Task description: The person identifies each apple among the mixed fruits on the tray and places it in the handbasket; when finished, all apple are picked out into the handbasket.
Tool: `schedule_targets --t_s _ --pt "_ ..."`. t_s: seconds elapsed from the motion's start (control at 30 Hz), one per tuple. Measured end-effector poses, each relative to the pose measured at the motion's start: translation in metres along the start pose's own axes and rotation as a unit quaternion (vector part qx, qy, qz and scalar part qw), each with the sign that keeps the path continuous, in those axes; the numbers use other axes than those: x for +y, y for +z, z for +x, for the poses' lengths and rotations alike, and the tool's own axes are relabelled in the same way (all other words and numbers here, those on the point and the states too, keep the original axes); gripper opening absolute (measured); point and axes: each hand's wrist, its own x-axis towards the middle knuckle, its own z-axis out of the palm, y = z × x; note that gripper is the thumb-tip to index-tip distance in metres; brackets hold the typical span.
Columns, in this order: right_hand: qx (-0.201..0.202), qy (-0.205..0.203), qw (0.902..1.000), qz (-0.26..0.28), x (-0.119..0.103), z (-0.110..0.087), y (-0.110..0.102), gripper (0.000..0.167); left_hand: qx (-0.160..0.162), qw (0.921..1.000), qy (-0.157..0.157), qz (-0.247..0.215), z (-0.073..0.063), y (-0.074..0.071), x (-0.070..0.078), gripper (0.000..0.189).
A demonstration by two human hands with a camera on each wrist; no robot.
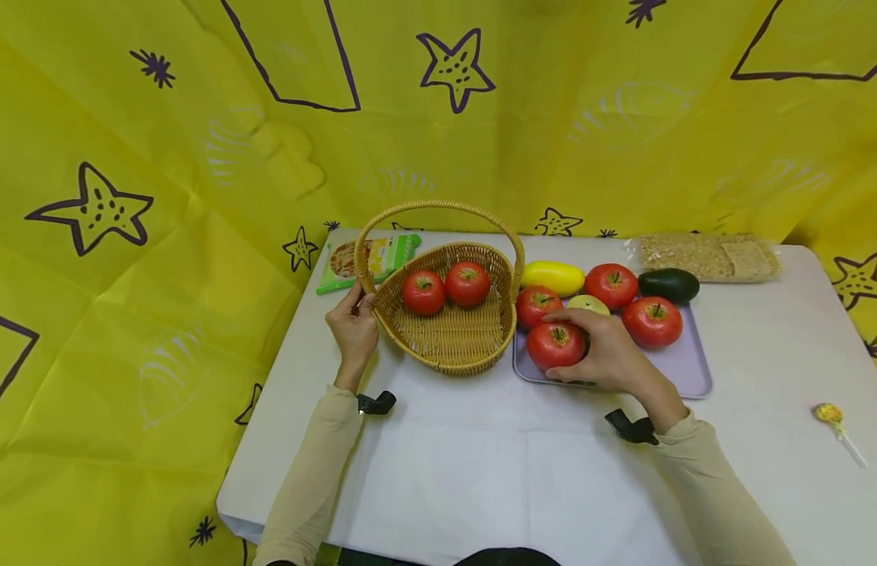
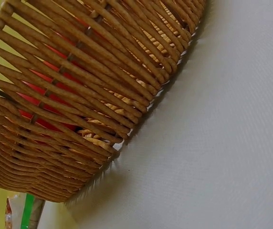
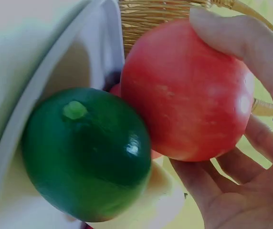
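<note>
My left hand [image 1: 356, 328] grips the wicker basket [image 1: 445, 363] at its left side, where the arched handle meets the rim. Inside the basket lie two tomatoes [image 1: 423, 293]; in the left wrist view, red shows through the weave [image 2: 122, 57]. With thumb and fingers, my right hand [image 1: 611, 350] holds another tomato [image 3: 186, 93] over the front left of the lilac tray [image 1: 698, 377]. Close beside that tomato sits a glossy dark green fruit [image 3: 86, 152], mostly hidden in the head view. Other tomatoes [image 1: 652, 321] and a pale green fruit [image 1: 588, 304] surround the hand.
A yellow oblong fruit [image 1: 552, 278] and a dark green oval one [image 1: 668, 286] lie along the tray's back edge. Behind the basket is a green food packet [image 1: 332, 271]. A bag of grains [image 1: 707, 258] lies at the back right, a lollipop [image 1: 829, 414] at the right.
</note>
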Motion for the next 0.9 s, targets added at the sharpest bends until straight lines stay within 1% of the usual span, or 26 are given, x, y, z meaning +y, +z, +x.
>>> schedule_targets --t_s 0.07,0.17,0.3,0.47,0.57,0.73,0.83,0.9 --pt "0.004 -0.002 1.0000 -0.002 0.000 0.000 -0.003 0.075 -0.003 1.0000 0.001 -0.008 0.000 -0.001 -0.001 0.036" --pt "0.005 -0.008 1.0000 0.003 0.001 0.000 -0.005 0.081 -0.003 0.9999 0.006 -0.014 0.001 -0.001 0.013 0.035" --pt "0.013 -0.010 0.9997 0.016 0.000 0.002 -0.008 0.085 0.002 1.0000 0.010 0.000 0.002 0.001 0.035 0.034" --pt "0.009 0.000 0.9984 0.055 -0.003 0.004 -0.012 0.084 0.003 0.9999 0.007 0.010 0.001 0.001 0.037 0.034" --pt "0.004 0.003 0.9955 0.094 -0.004 0.006 -0.014 0.086 0.002 0.9999 0.005 0.009 0.001 0.001 0.039 0.034" --pt "-0.007 -0.007 0.9887 0.150 -0.006 0.009 -0.018 0.087 0.001 1.0000 0.005 0.008 0.001 0.001 0.041 0.034" --pt "-0.015 -0.015 0.9854 0.169 -0.010 0.012 -0.020 0.086 0.003 0.9999 0.008 0.015 0.001 0.001 0.041 0.033" --pt "-0.019 -0.013 0.9839 0.177 -0.013 0.015 -0.021 0.087 0.004 0.9998 0.011 0.018 0.001 0.001 0.041 0.033"
